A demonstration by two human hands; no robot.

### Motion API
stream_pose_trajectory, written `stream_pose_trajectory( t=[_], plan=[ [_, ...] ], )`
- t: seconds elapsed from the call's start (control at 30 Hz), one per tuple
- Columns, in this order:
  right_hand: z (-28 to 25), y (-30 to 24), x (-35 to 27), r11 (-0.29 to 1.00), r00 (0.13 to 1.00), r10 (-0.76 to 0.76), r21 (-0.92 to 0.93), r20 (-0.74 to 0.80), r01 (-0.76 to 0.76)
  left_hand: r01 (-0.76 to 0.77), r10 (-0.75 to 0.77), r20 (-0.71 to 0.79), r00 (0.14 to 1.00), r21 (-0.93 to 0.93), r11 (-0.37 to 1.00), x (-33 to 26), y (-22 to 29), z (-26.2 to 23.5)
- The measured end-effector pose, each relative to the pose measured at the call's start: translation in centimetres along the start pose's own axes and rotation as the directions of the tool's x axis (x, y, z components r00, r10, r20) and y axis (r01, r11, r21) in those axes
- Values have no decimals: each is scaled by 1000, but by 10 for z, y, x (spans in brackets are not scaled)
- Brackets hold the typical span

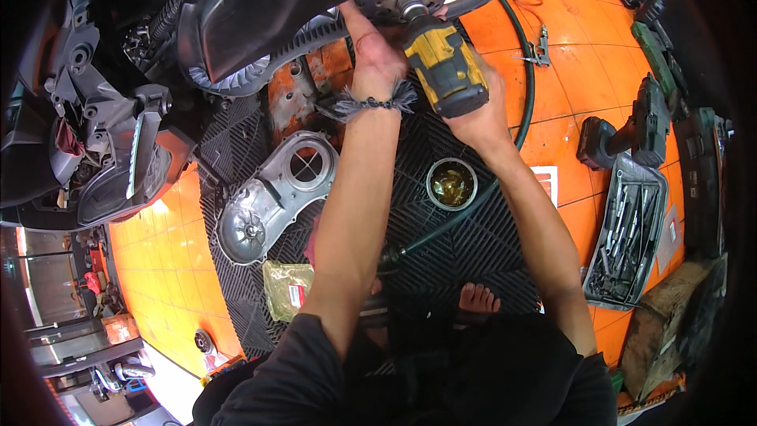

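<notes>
Forearms up from the lower edge, the right one angled inward! Between them on the floor, a round pan (429, 184); left of centre, a silver cover (270, 199). Farther up, the right hand (482, 117) wraps the yellow-and-black power driver (441, 63) at upper centre. Left hand (377, 54) beside it, wrist extended, fingertips hidden, grip impossible to tell. Beyond, the driver's socket (410, 6) points at a holed metal disc (386, 1)!

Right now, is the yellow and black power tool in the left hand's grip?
No: the right hand holds the yellow and black power tool, and the left hand is beside it.
</notes>
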State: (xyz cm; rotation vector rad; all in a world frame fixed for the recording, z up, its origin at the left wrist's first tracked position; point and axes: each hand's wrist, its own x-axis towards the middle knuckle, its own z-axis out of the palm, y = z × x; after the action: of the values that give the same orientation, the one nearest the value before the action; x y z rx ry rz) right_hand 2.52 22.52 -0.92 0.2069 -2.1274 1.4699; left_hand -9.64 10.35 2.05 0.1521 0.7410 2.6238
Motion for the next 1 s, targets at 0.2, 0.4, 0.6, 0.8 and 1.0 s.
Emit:
stream_pose_trajectory(
  t=[0.2,0.4,0.6,0.8,1.0],
  plan=[
    [2,-12,2,998,999,42,-54,-28,-44,-28,25,34,999,105,994,-1,4,-1],
    [1,1,5,997,996,-28,68,-84,34,6,-1,88,996,-61,998,7,-1,-1],
    [-8,-24,9,972,988,153,-185,28,-145,14,-10,68,998,-67,998,10,3,-16],
    [-8,-26,11,945,984,164,-297,63,-139,-42,50,137,989,-60,997,11,-2,-21],
    [-6,-14,4,969,987,158,-198,33,-148,108,-49,245,968,-232,967,-11,3,7]
  ],
)
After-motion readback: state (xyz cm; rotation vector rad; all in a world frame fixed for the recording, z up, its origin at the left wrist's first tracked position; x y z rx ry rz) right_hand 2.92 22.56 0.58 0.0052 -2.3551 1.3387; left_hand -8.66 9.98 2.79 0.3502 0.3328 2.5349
